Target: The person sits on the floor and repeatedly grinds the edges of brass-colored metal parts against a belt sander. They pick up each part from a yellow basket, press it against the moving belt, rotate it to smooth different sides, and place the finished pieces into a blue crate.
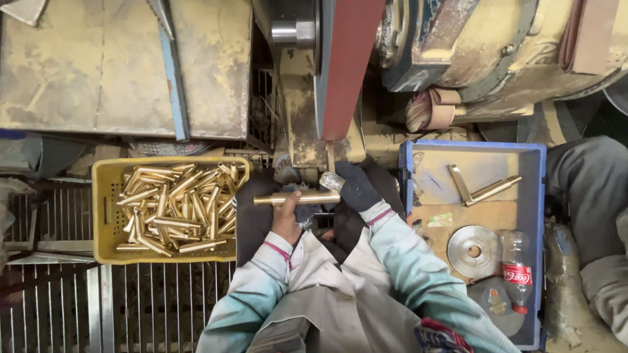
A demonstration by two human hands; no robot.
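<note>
Hands grasp one long polished brass tube horizontally: bare left hand clenched around its middle, dark-gloved right hand clenched on its right end, directly below the red-brown abrasive belt. Leftward, a yellow plastic crate holds similar tubes.

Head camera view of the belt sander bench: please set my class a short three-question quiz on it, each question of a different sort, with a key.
1. True or false: the yellow plastic crate of brass tubes lies on the person's left.
2. Multiple choice: what does the blue plastic tray hold beside the L-shaped brass handle? A) a hammer B) a round metal disc and a plastic bottle C) a pair of scissors
3. Fill in: the left hand and the dark-gloved right hand hold one ____ tube crosswise below the red sanding belt.

Key: 1 true. 2 B: the round metal disc and plastic bottle. 3 brass: the polished brass tube.
</note>
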